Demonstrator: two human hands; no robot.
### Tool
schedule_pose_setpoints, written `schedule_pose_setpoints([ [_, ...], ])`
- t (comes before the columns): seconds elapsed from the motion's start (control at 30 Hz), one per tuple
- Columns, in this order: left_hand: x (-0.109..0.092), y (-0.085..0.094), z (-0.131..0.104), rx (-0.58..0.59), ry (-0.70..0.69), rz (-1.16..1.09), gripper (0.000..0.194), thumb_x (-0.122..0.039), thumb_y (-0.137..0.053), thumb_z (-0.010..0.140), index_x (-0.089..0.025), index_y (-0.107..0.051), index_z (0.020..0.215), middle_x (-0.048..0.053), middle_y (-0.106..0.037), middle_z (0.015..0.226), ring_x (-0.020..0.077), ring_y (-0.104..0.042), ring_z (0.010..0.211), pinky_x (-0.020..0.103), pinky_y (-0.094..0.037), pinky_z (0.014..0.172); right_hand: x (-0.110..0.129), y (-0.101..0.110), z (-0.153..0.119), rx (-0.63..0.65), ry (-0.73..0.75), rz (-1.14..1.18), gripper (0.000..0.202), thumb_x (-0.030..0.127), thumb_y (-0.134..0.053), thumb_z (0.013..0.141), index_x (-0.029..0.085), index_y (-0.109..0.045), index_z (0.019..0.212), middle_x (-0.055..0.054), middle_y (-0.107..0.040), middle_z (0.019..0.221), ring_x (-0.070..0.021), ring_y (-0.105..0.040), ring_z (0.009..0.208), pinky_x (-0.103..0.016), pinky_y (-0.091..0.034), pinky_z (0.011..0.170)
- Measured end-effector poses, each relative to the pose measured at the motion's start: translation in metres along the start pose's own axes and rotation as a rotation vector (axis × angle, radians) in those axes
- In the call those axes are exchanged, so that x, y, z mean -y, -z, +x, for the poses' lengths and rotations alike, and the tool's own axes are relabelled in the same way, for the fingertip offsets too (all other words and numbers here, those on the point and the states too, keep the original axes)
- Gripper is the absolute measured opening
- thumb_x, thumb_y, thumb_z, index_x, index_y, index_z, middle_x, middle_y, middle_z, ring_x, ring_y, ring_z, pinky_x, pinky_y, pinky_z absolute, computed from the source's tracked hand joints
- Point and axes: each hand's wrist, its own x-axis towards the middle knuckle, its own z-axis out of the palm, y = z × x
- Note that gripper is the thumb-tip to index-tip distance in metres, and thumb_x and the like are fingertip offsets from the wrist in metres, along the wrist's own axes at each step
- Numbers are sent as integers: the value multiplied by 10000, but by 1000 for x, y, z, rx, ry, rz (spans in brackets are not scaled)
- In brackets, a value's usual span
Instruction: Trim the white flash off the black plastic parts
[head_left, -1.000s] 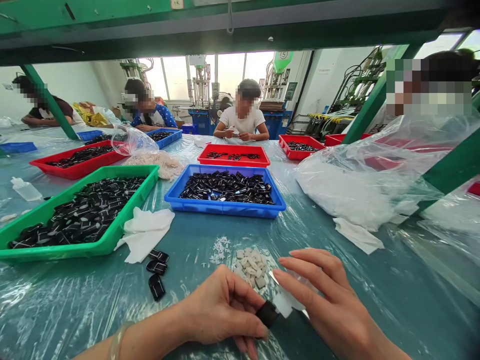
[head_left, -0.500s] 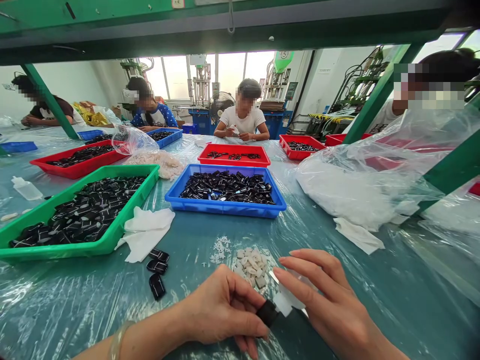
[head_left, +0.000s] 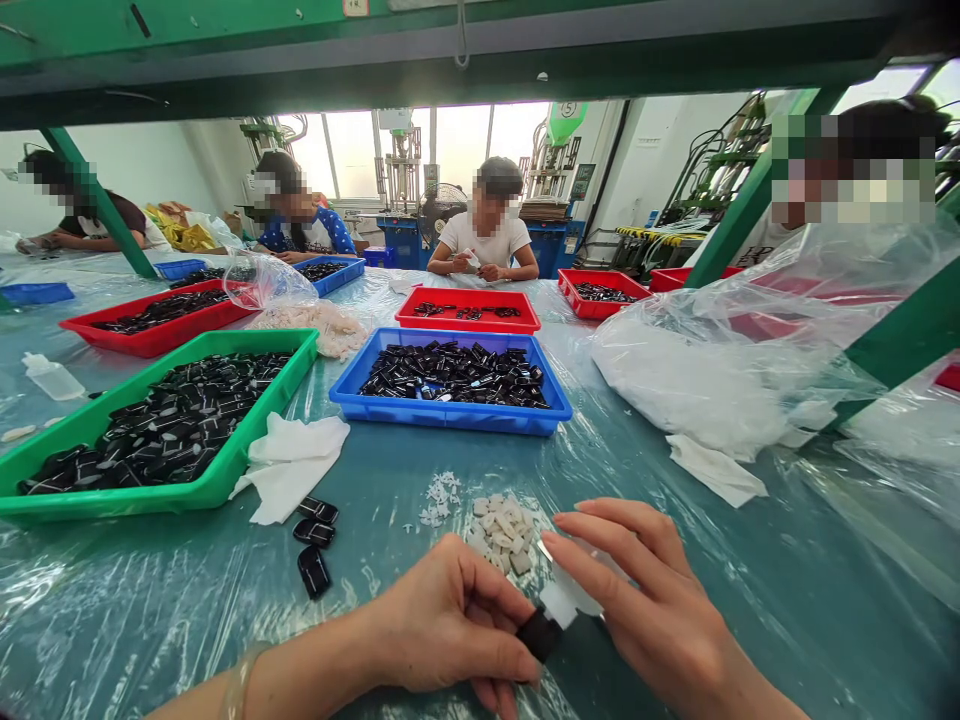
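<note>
My left hand (head_left: pixel 457 630) pinches a small black plastic piece (head_left: pixel 540 634) between thumb and fingers. In my right hand (head_left: pixel 652 600) is a translucent white object (head_left: pixel 559 604), mostly hidden behind the curved fingers; I cannot make out its kind. Its near end meets the top edge of the black piece. Just beyond my hands lies a heap of small whitish flat pieces (head_left: pixel 504 532), with a scatter of smaller white bits (head_left: pixel 441 498) beside it. Several similar black pieces (head_left: pixel 313 570) lie left of my left hand.
A green tray (head_left: pixel 217 490) and a blue tray (head_left: pixel 450 412) hold many black pieces. White cloth (head_left: pixel 296 455) touches the green tray. A big clear bag (head_left: pixel 697 370) sits at right, a small bottle (head_left: pixel 54 378) far left. Co-workers sit across the plastic-covered table, beneath a green overhead beam (head_left: pixel 450 80).
The black piece and the white object have shifted very slightly, their joined ends turning a little. Both hands keep their grips. At far left, a co-worker's arms have moved outward.
</note>
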Motion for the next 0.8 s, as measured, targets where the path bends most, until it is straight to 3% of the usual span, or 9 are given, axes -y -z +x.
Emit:
schedule_pose_setpoints([
  [0.4, -1, 1, -1, -5, 10, -34, 164, -222, -745, 579, -100, -642, 614, 1, -602, 495, 87, -570, 424, 168, -463, 454, 0, -1, 2, -26, 15, 24, 315, 100, -354, 942, 198, -646, 1004, -79, -666, 940, -200, -544, 962, -347, -447, 808],
  [0.57, -2, 3, -2, 15, -13, -47, 124, -198, -726, 596, -98, -659, 625, 4, -614, 506, 85, -582, 435, 153, -460, 447, 0, 5, 3, 50, 5, 17, 302, 124, -355, 950, 198, -640, 1020, -81, -661, 976, -201, -534, 990, -349, -450, 842],
  [0.8, 1, 5, -2, 25, -37, -59, 122, -174, -723, 605, -83, -682, 674, 10, -618, 514, 93, -607, 457, 147, -474, 451, -3, 1, -1, 12, 8, 32, 288, 129, -362, 951, 206, -631, 1021, -78, -649, 967, -208, -532, 985, -354, -438, 833],
])
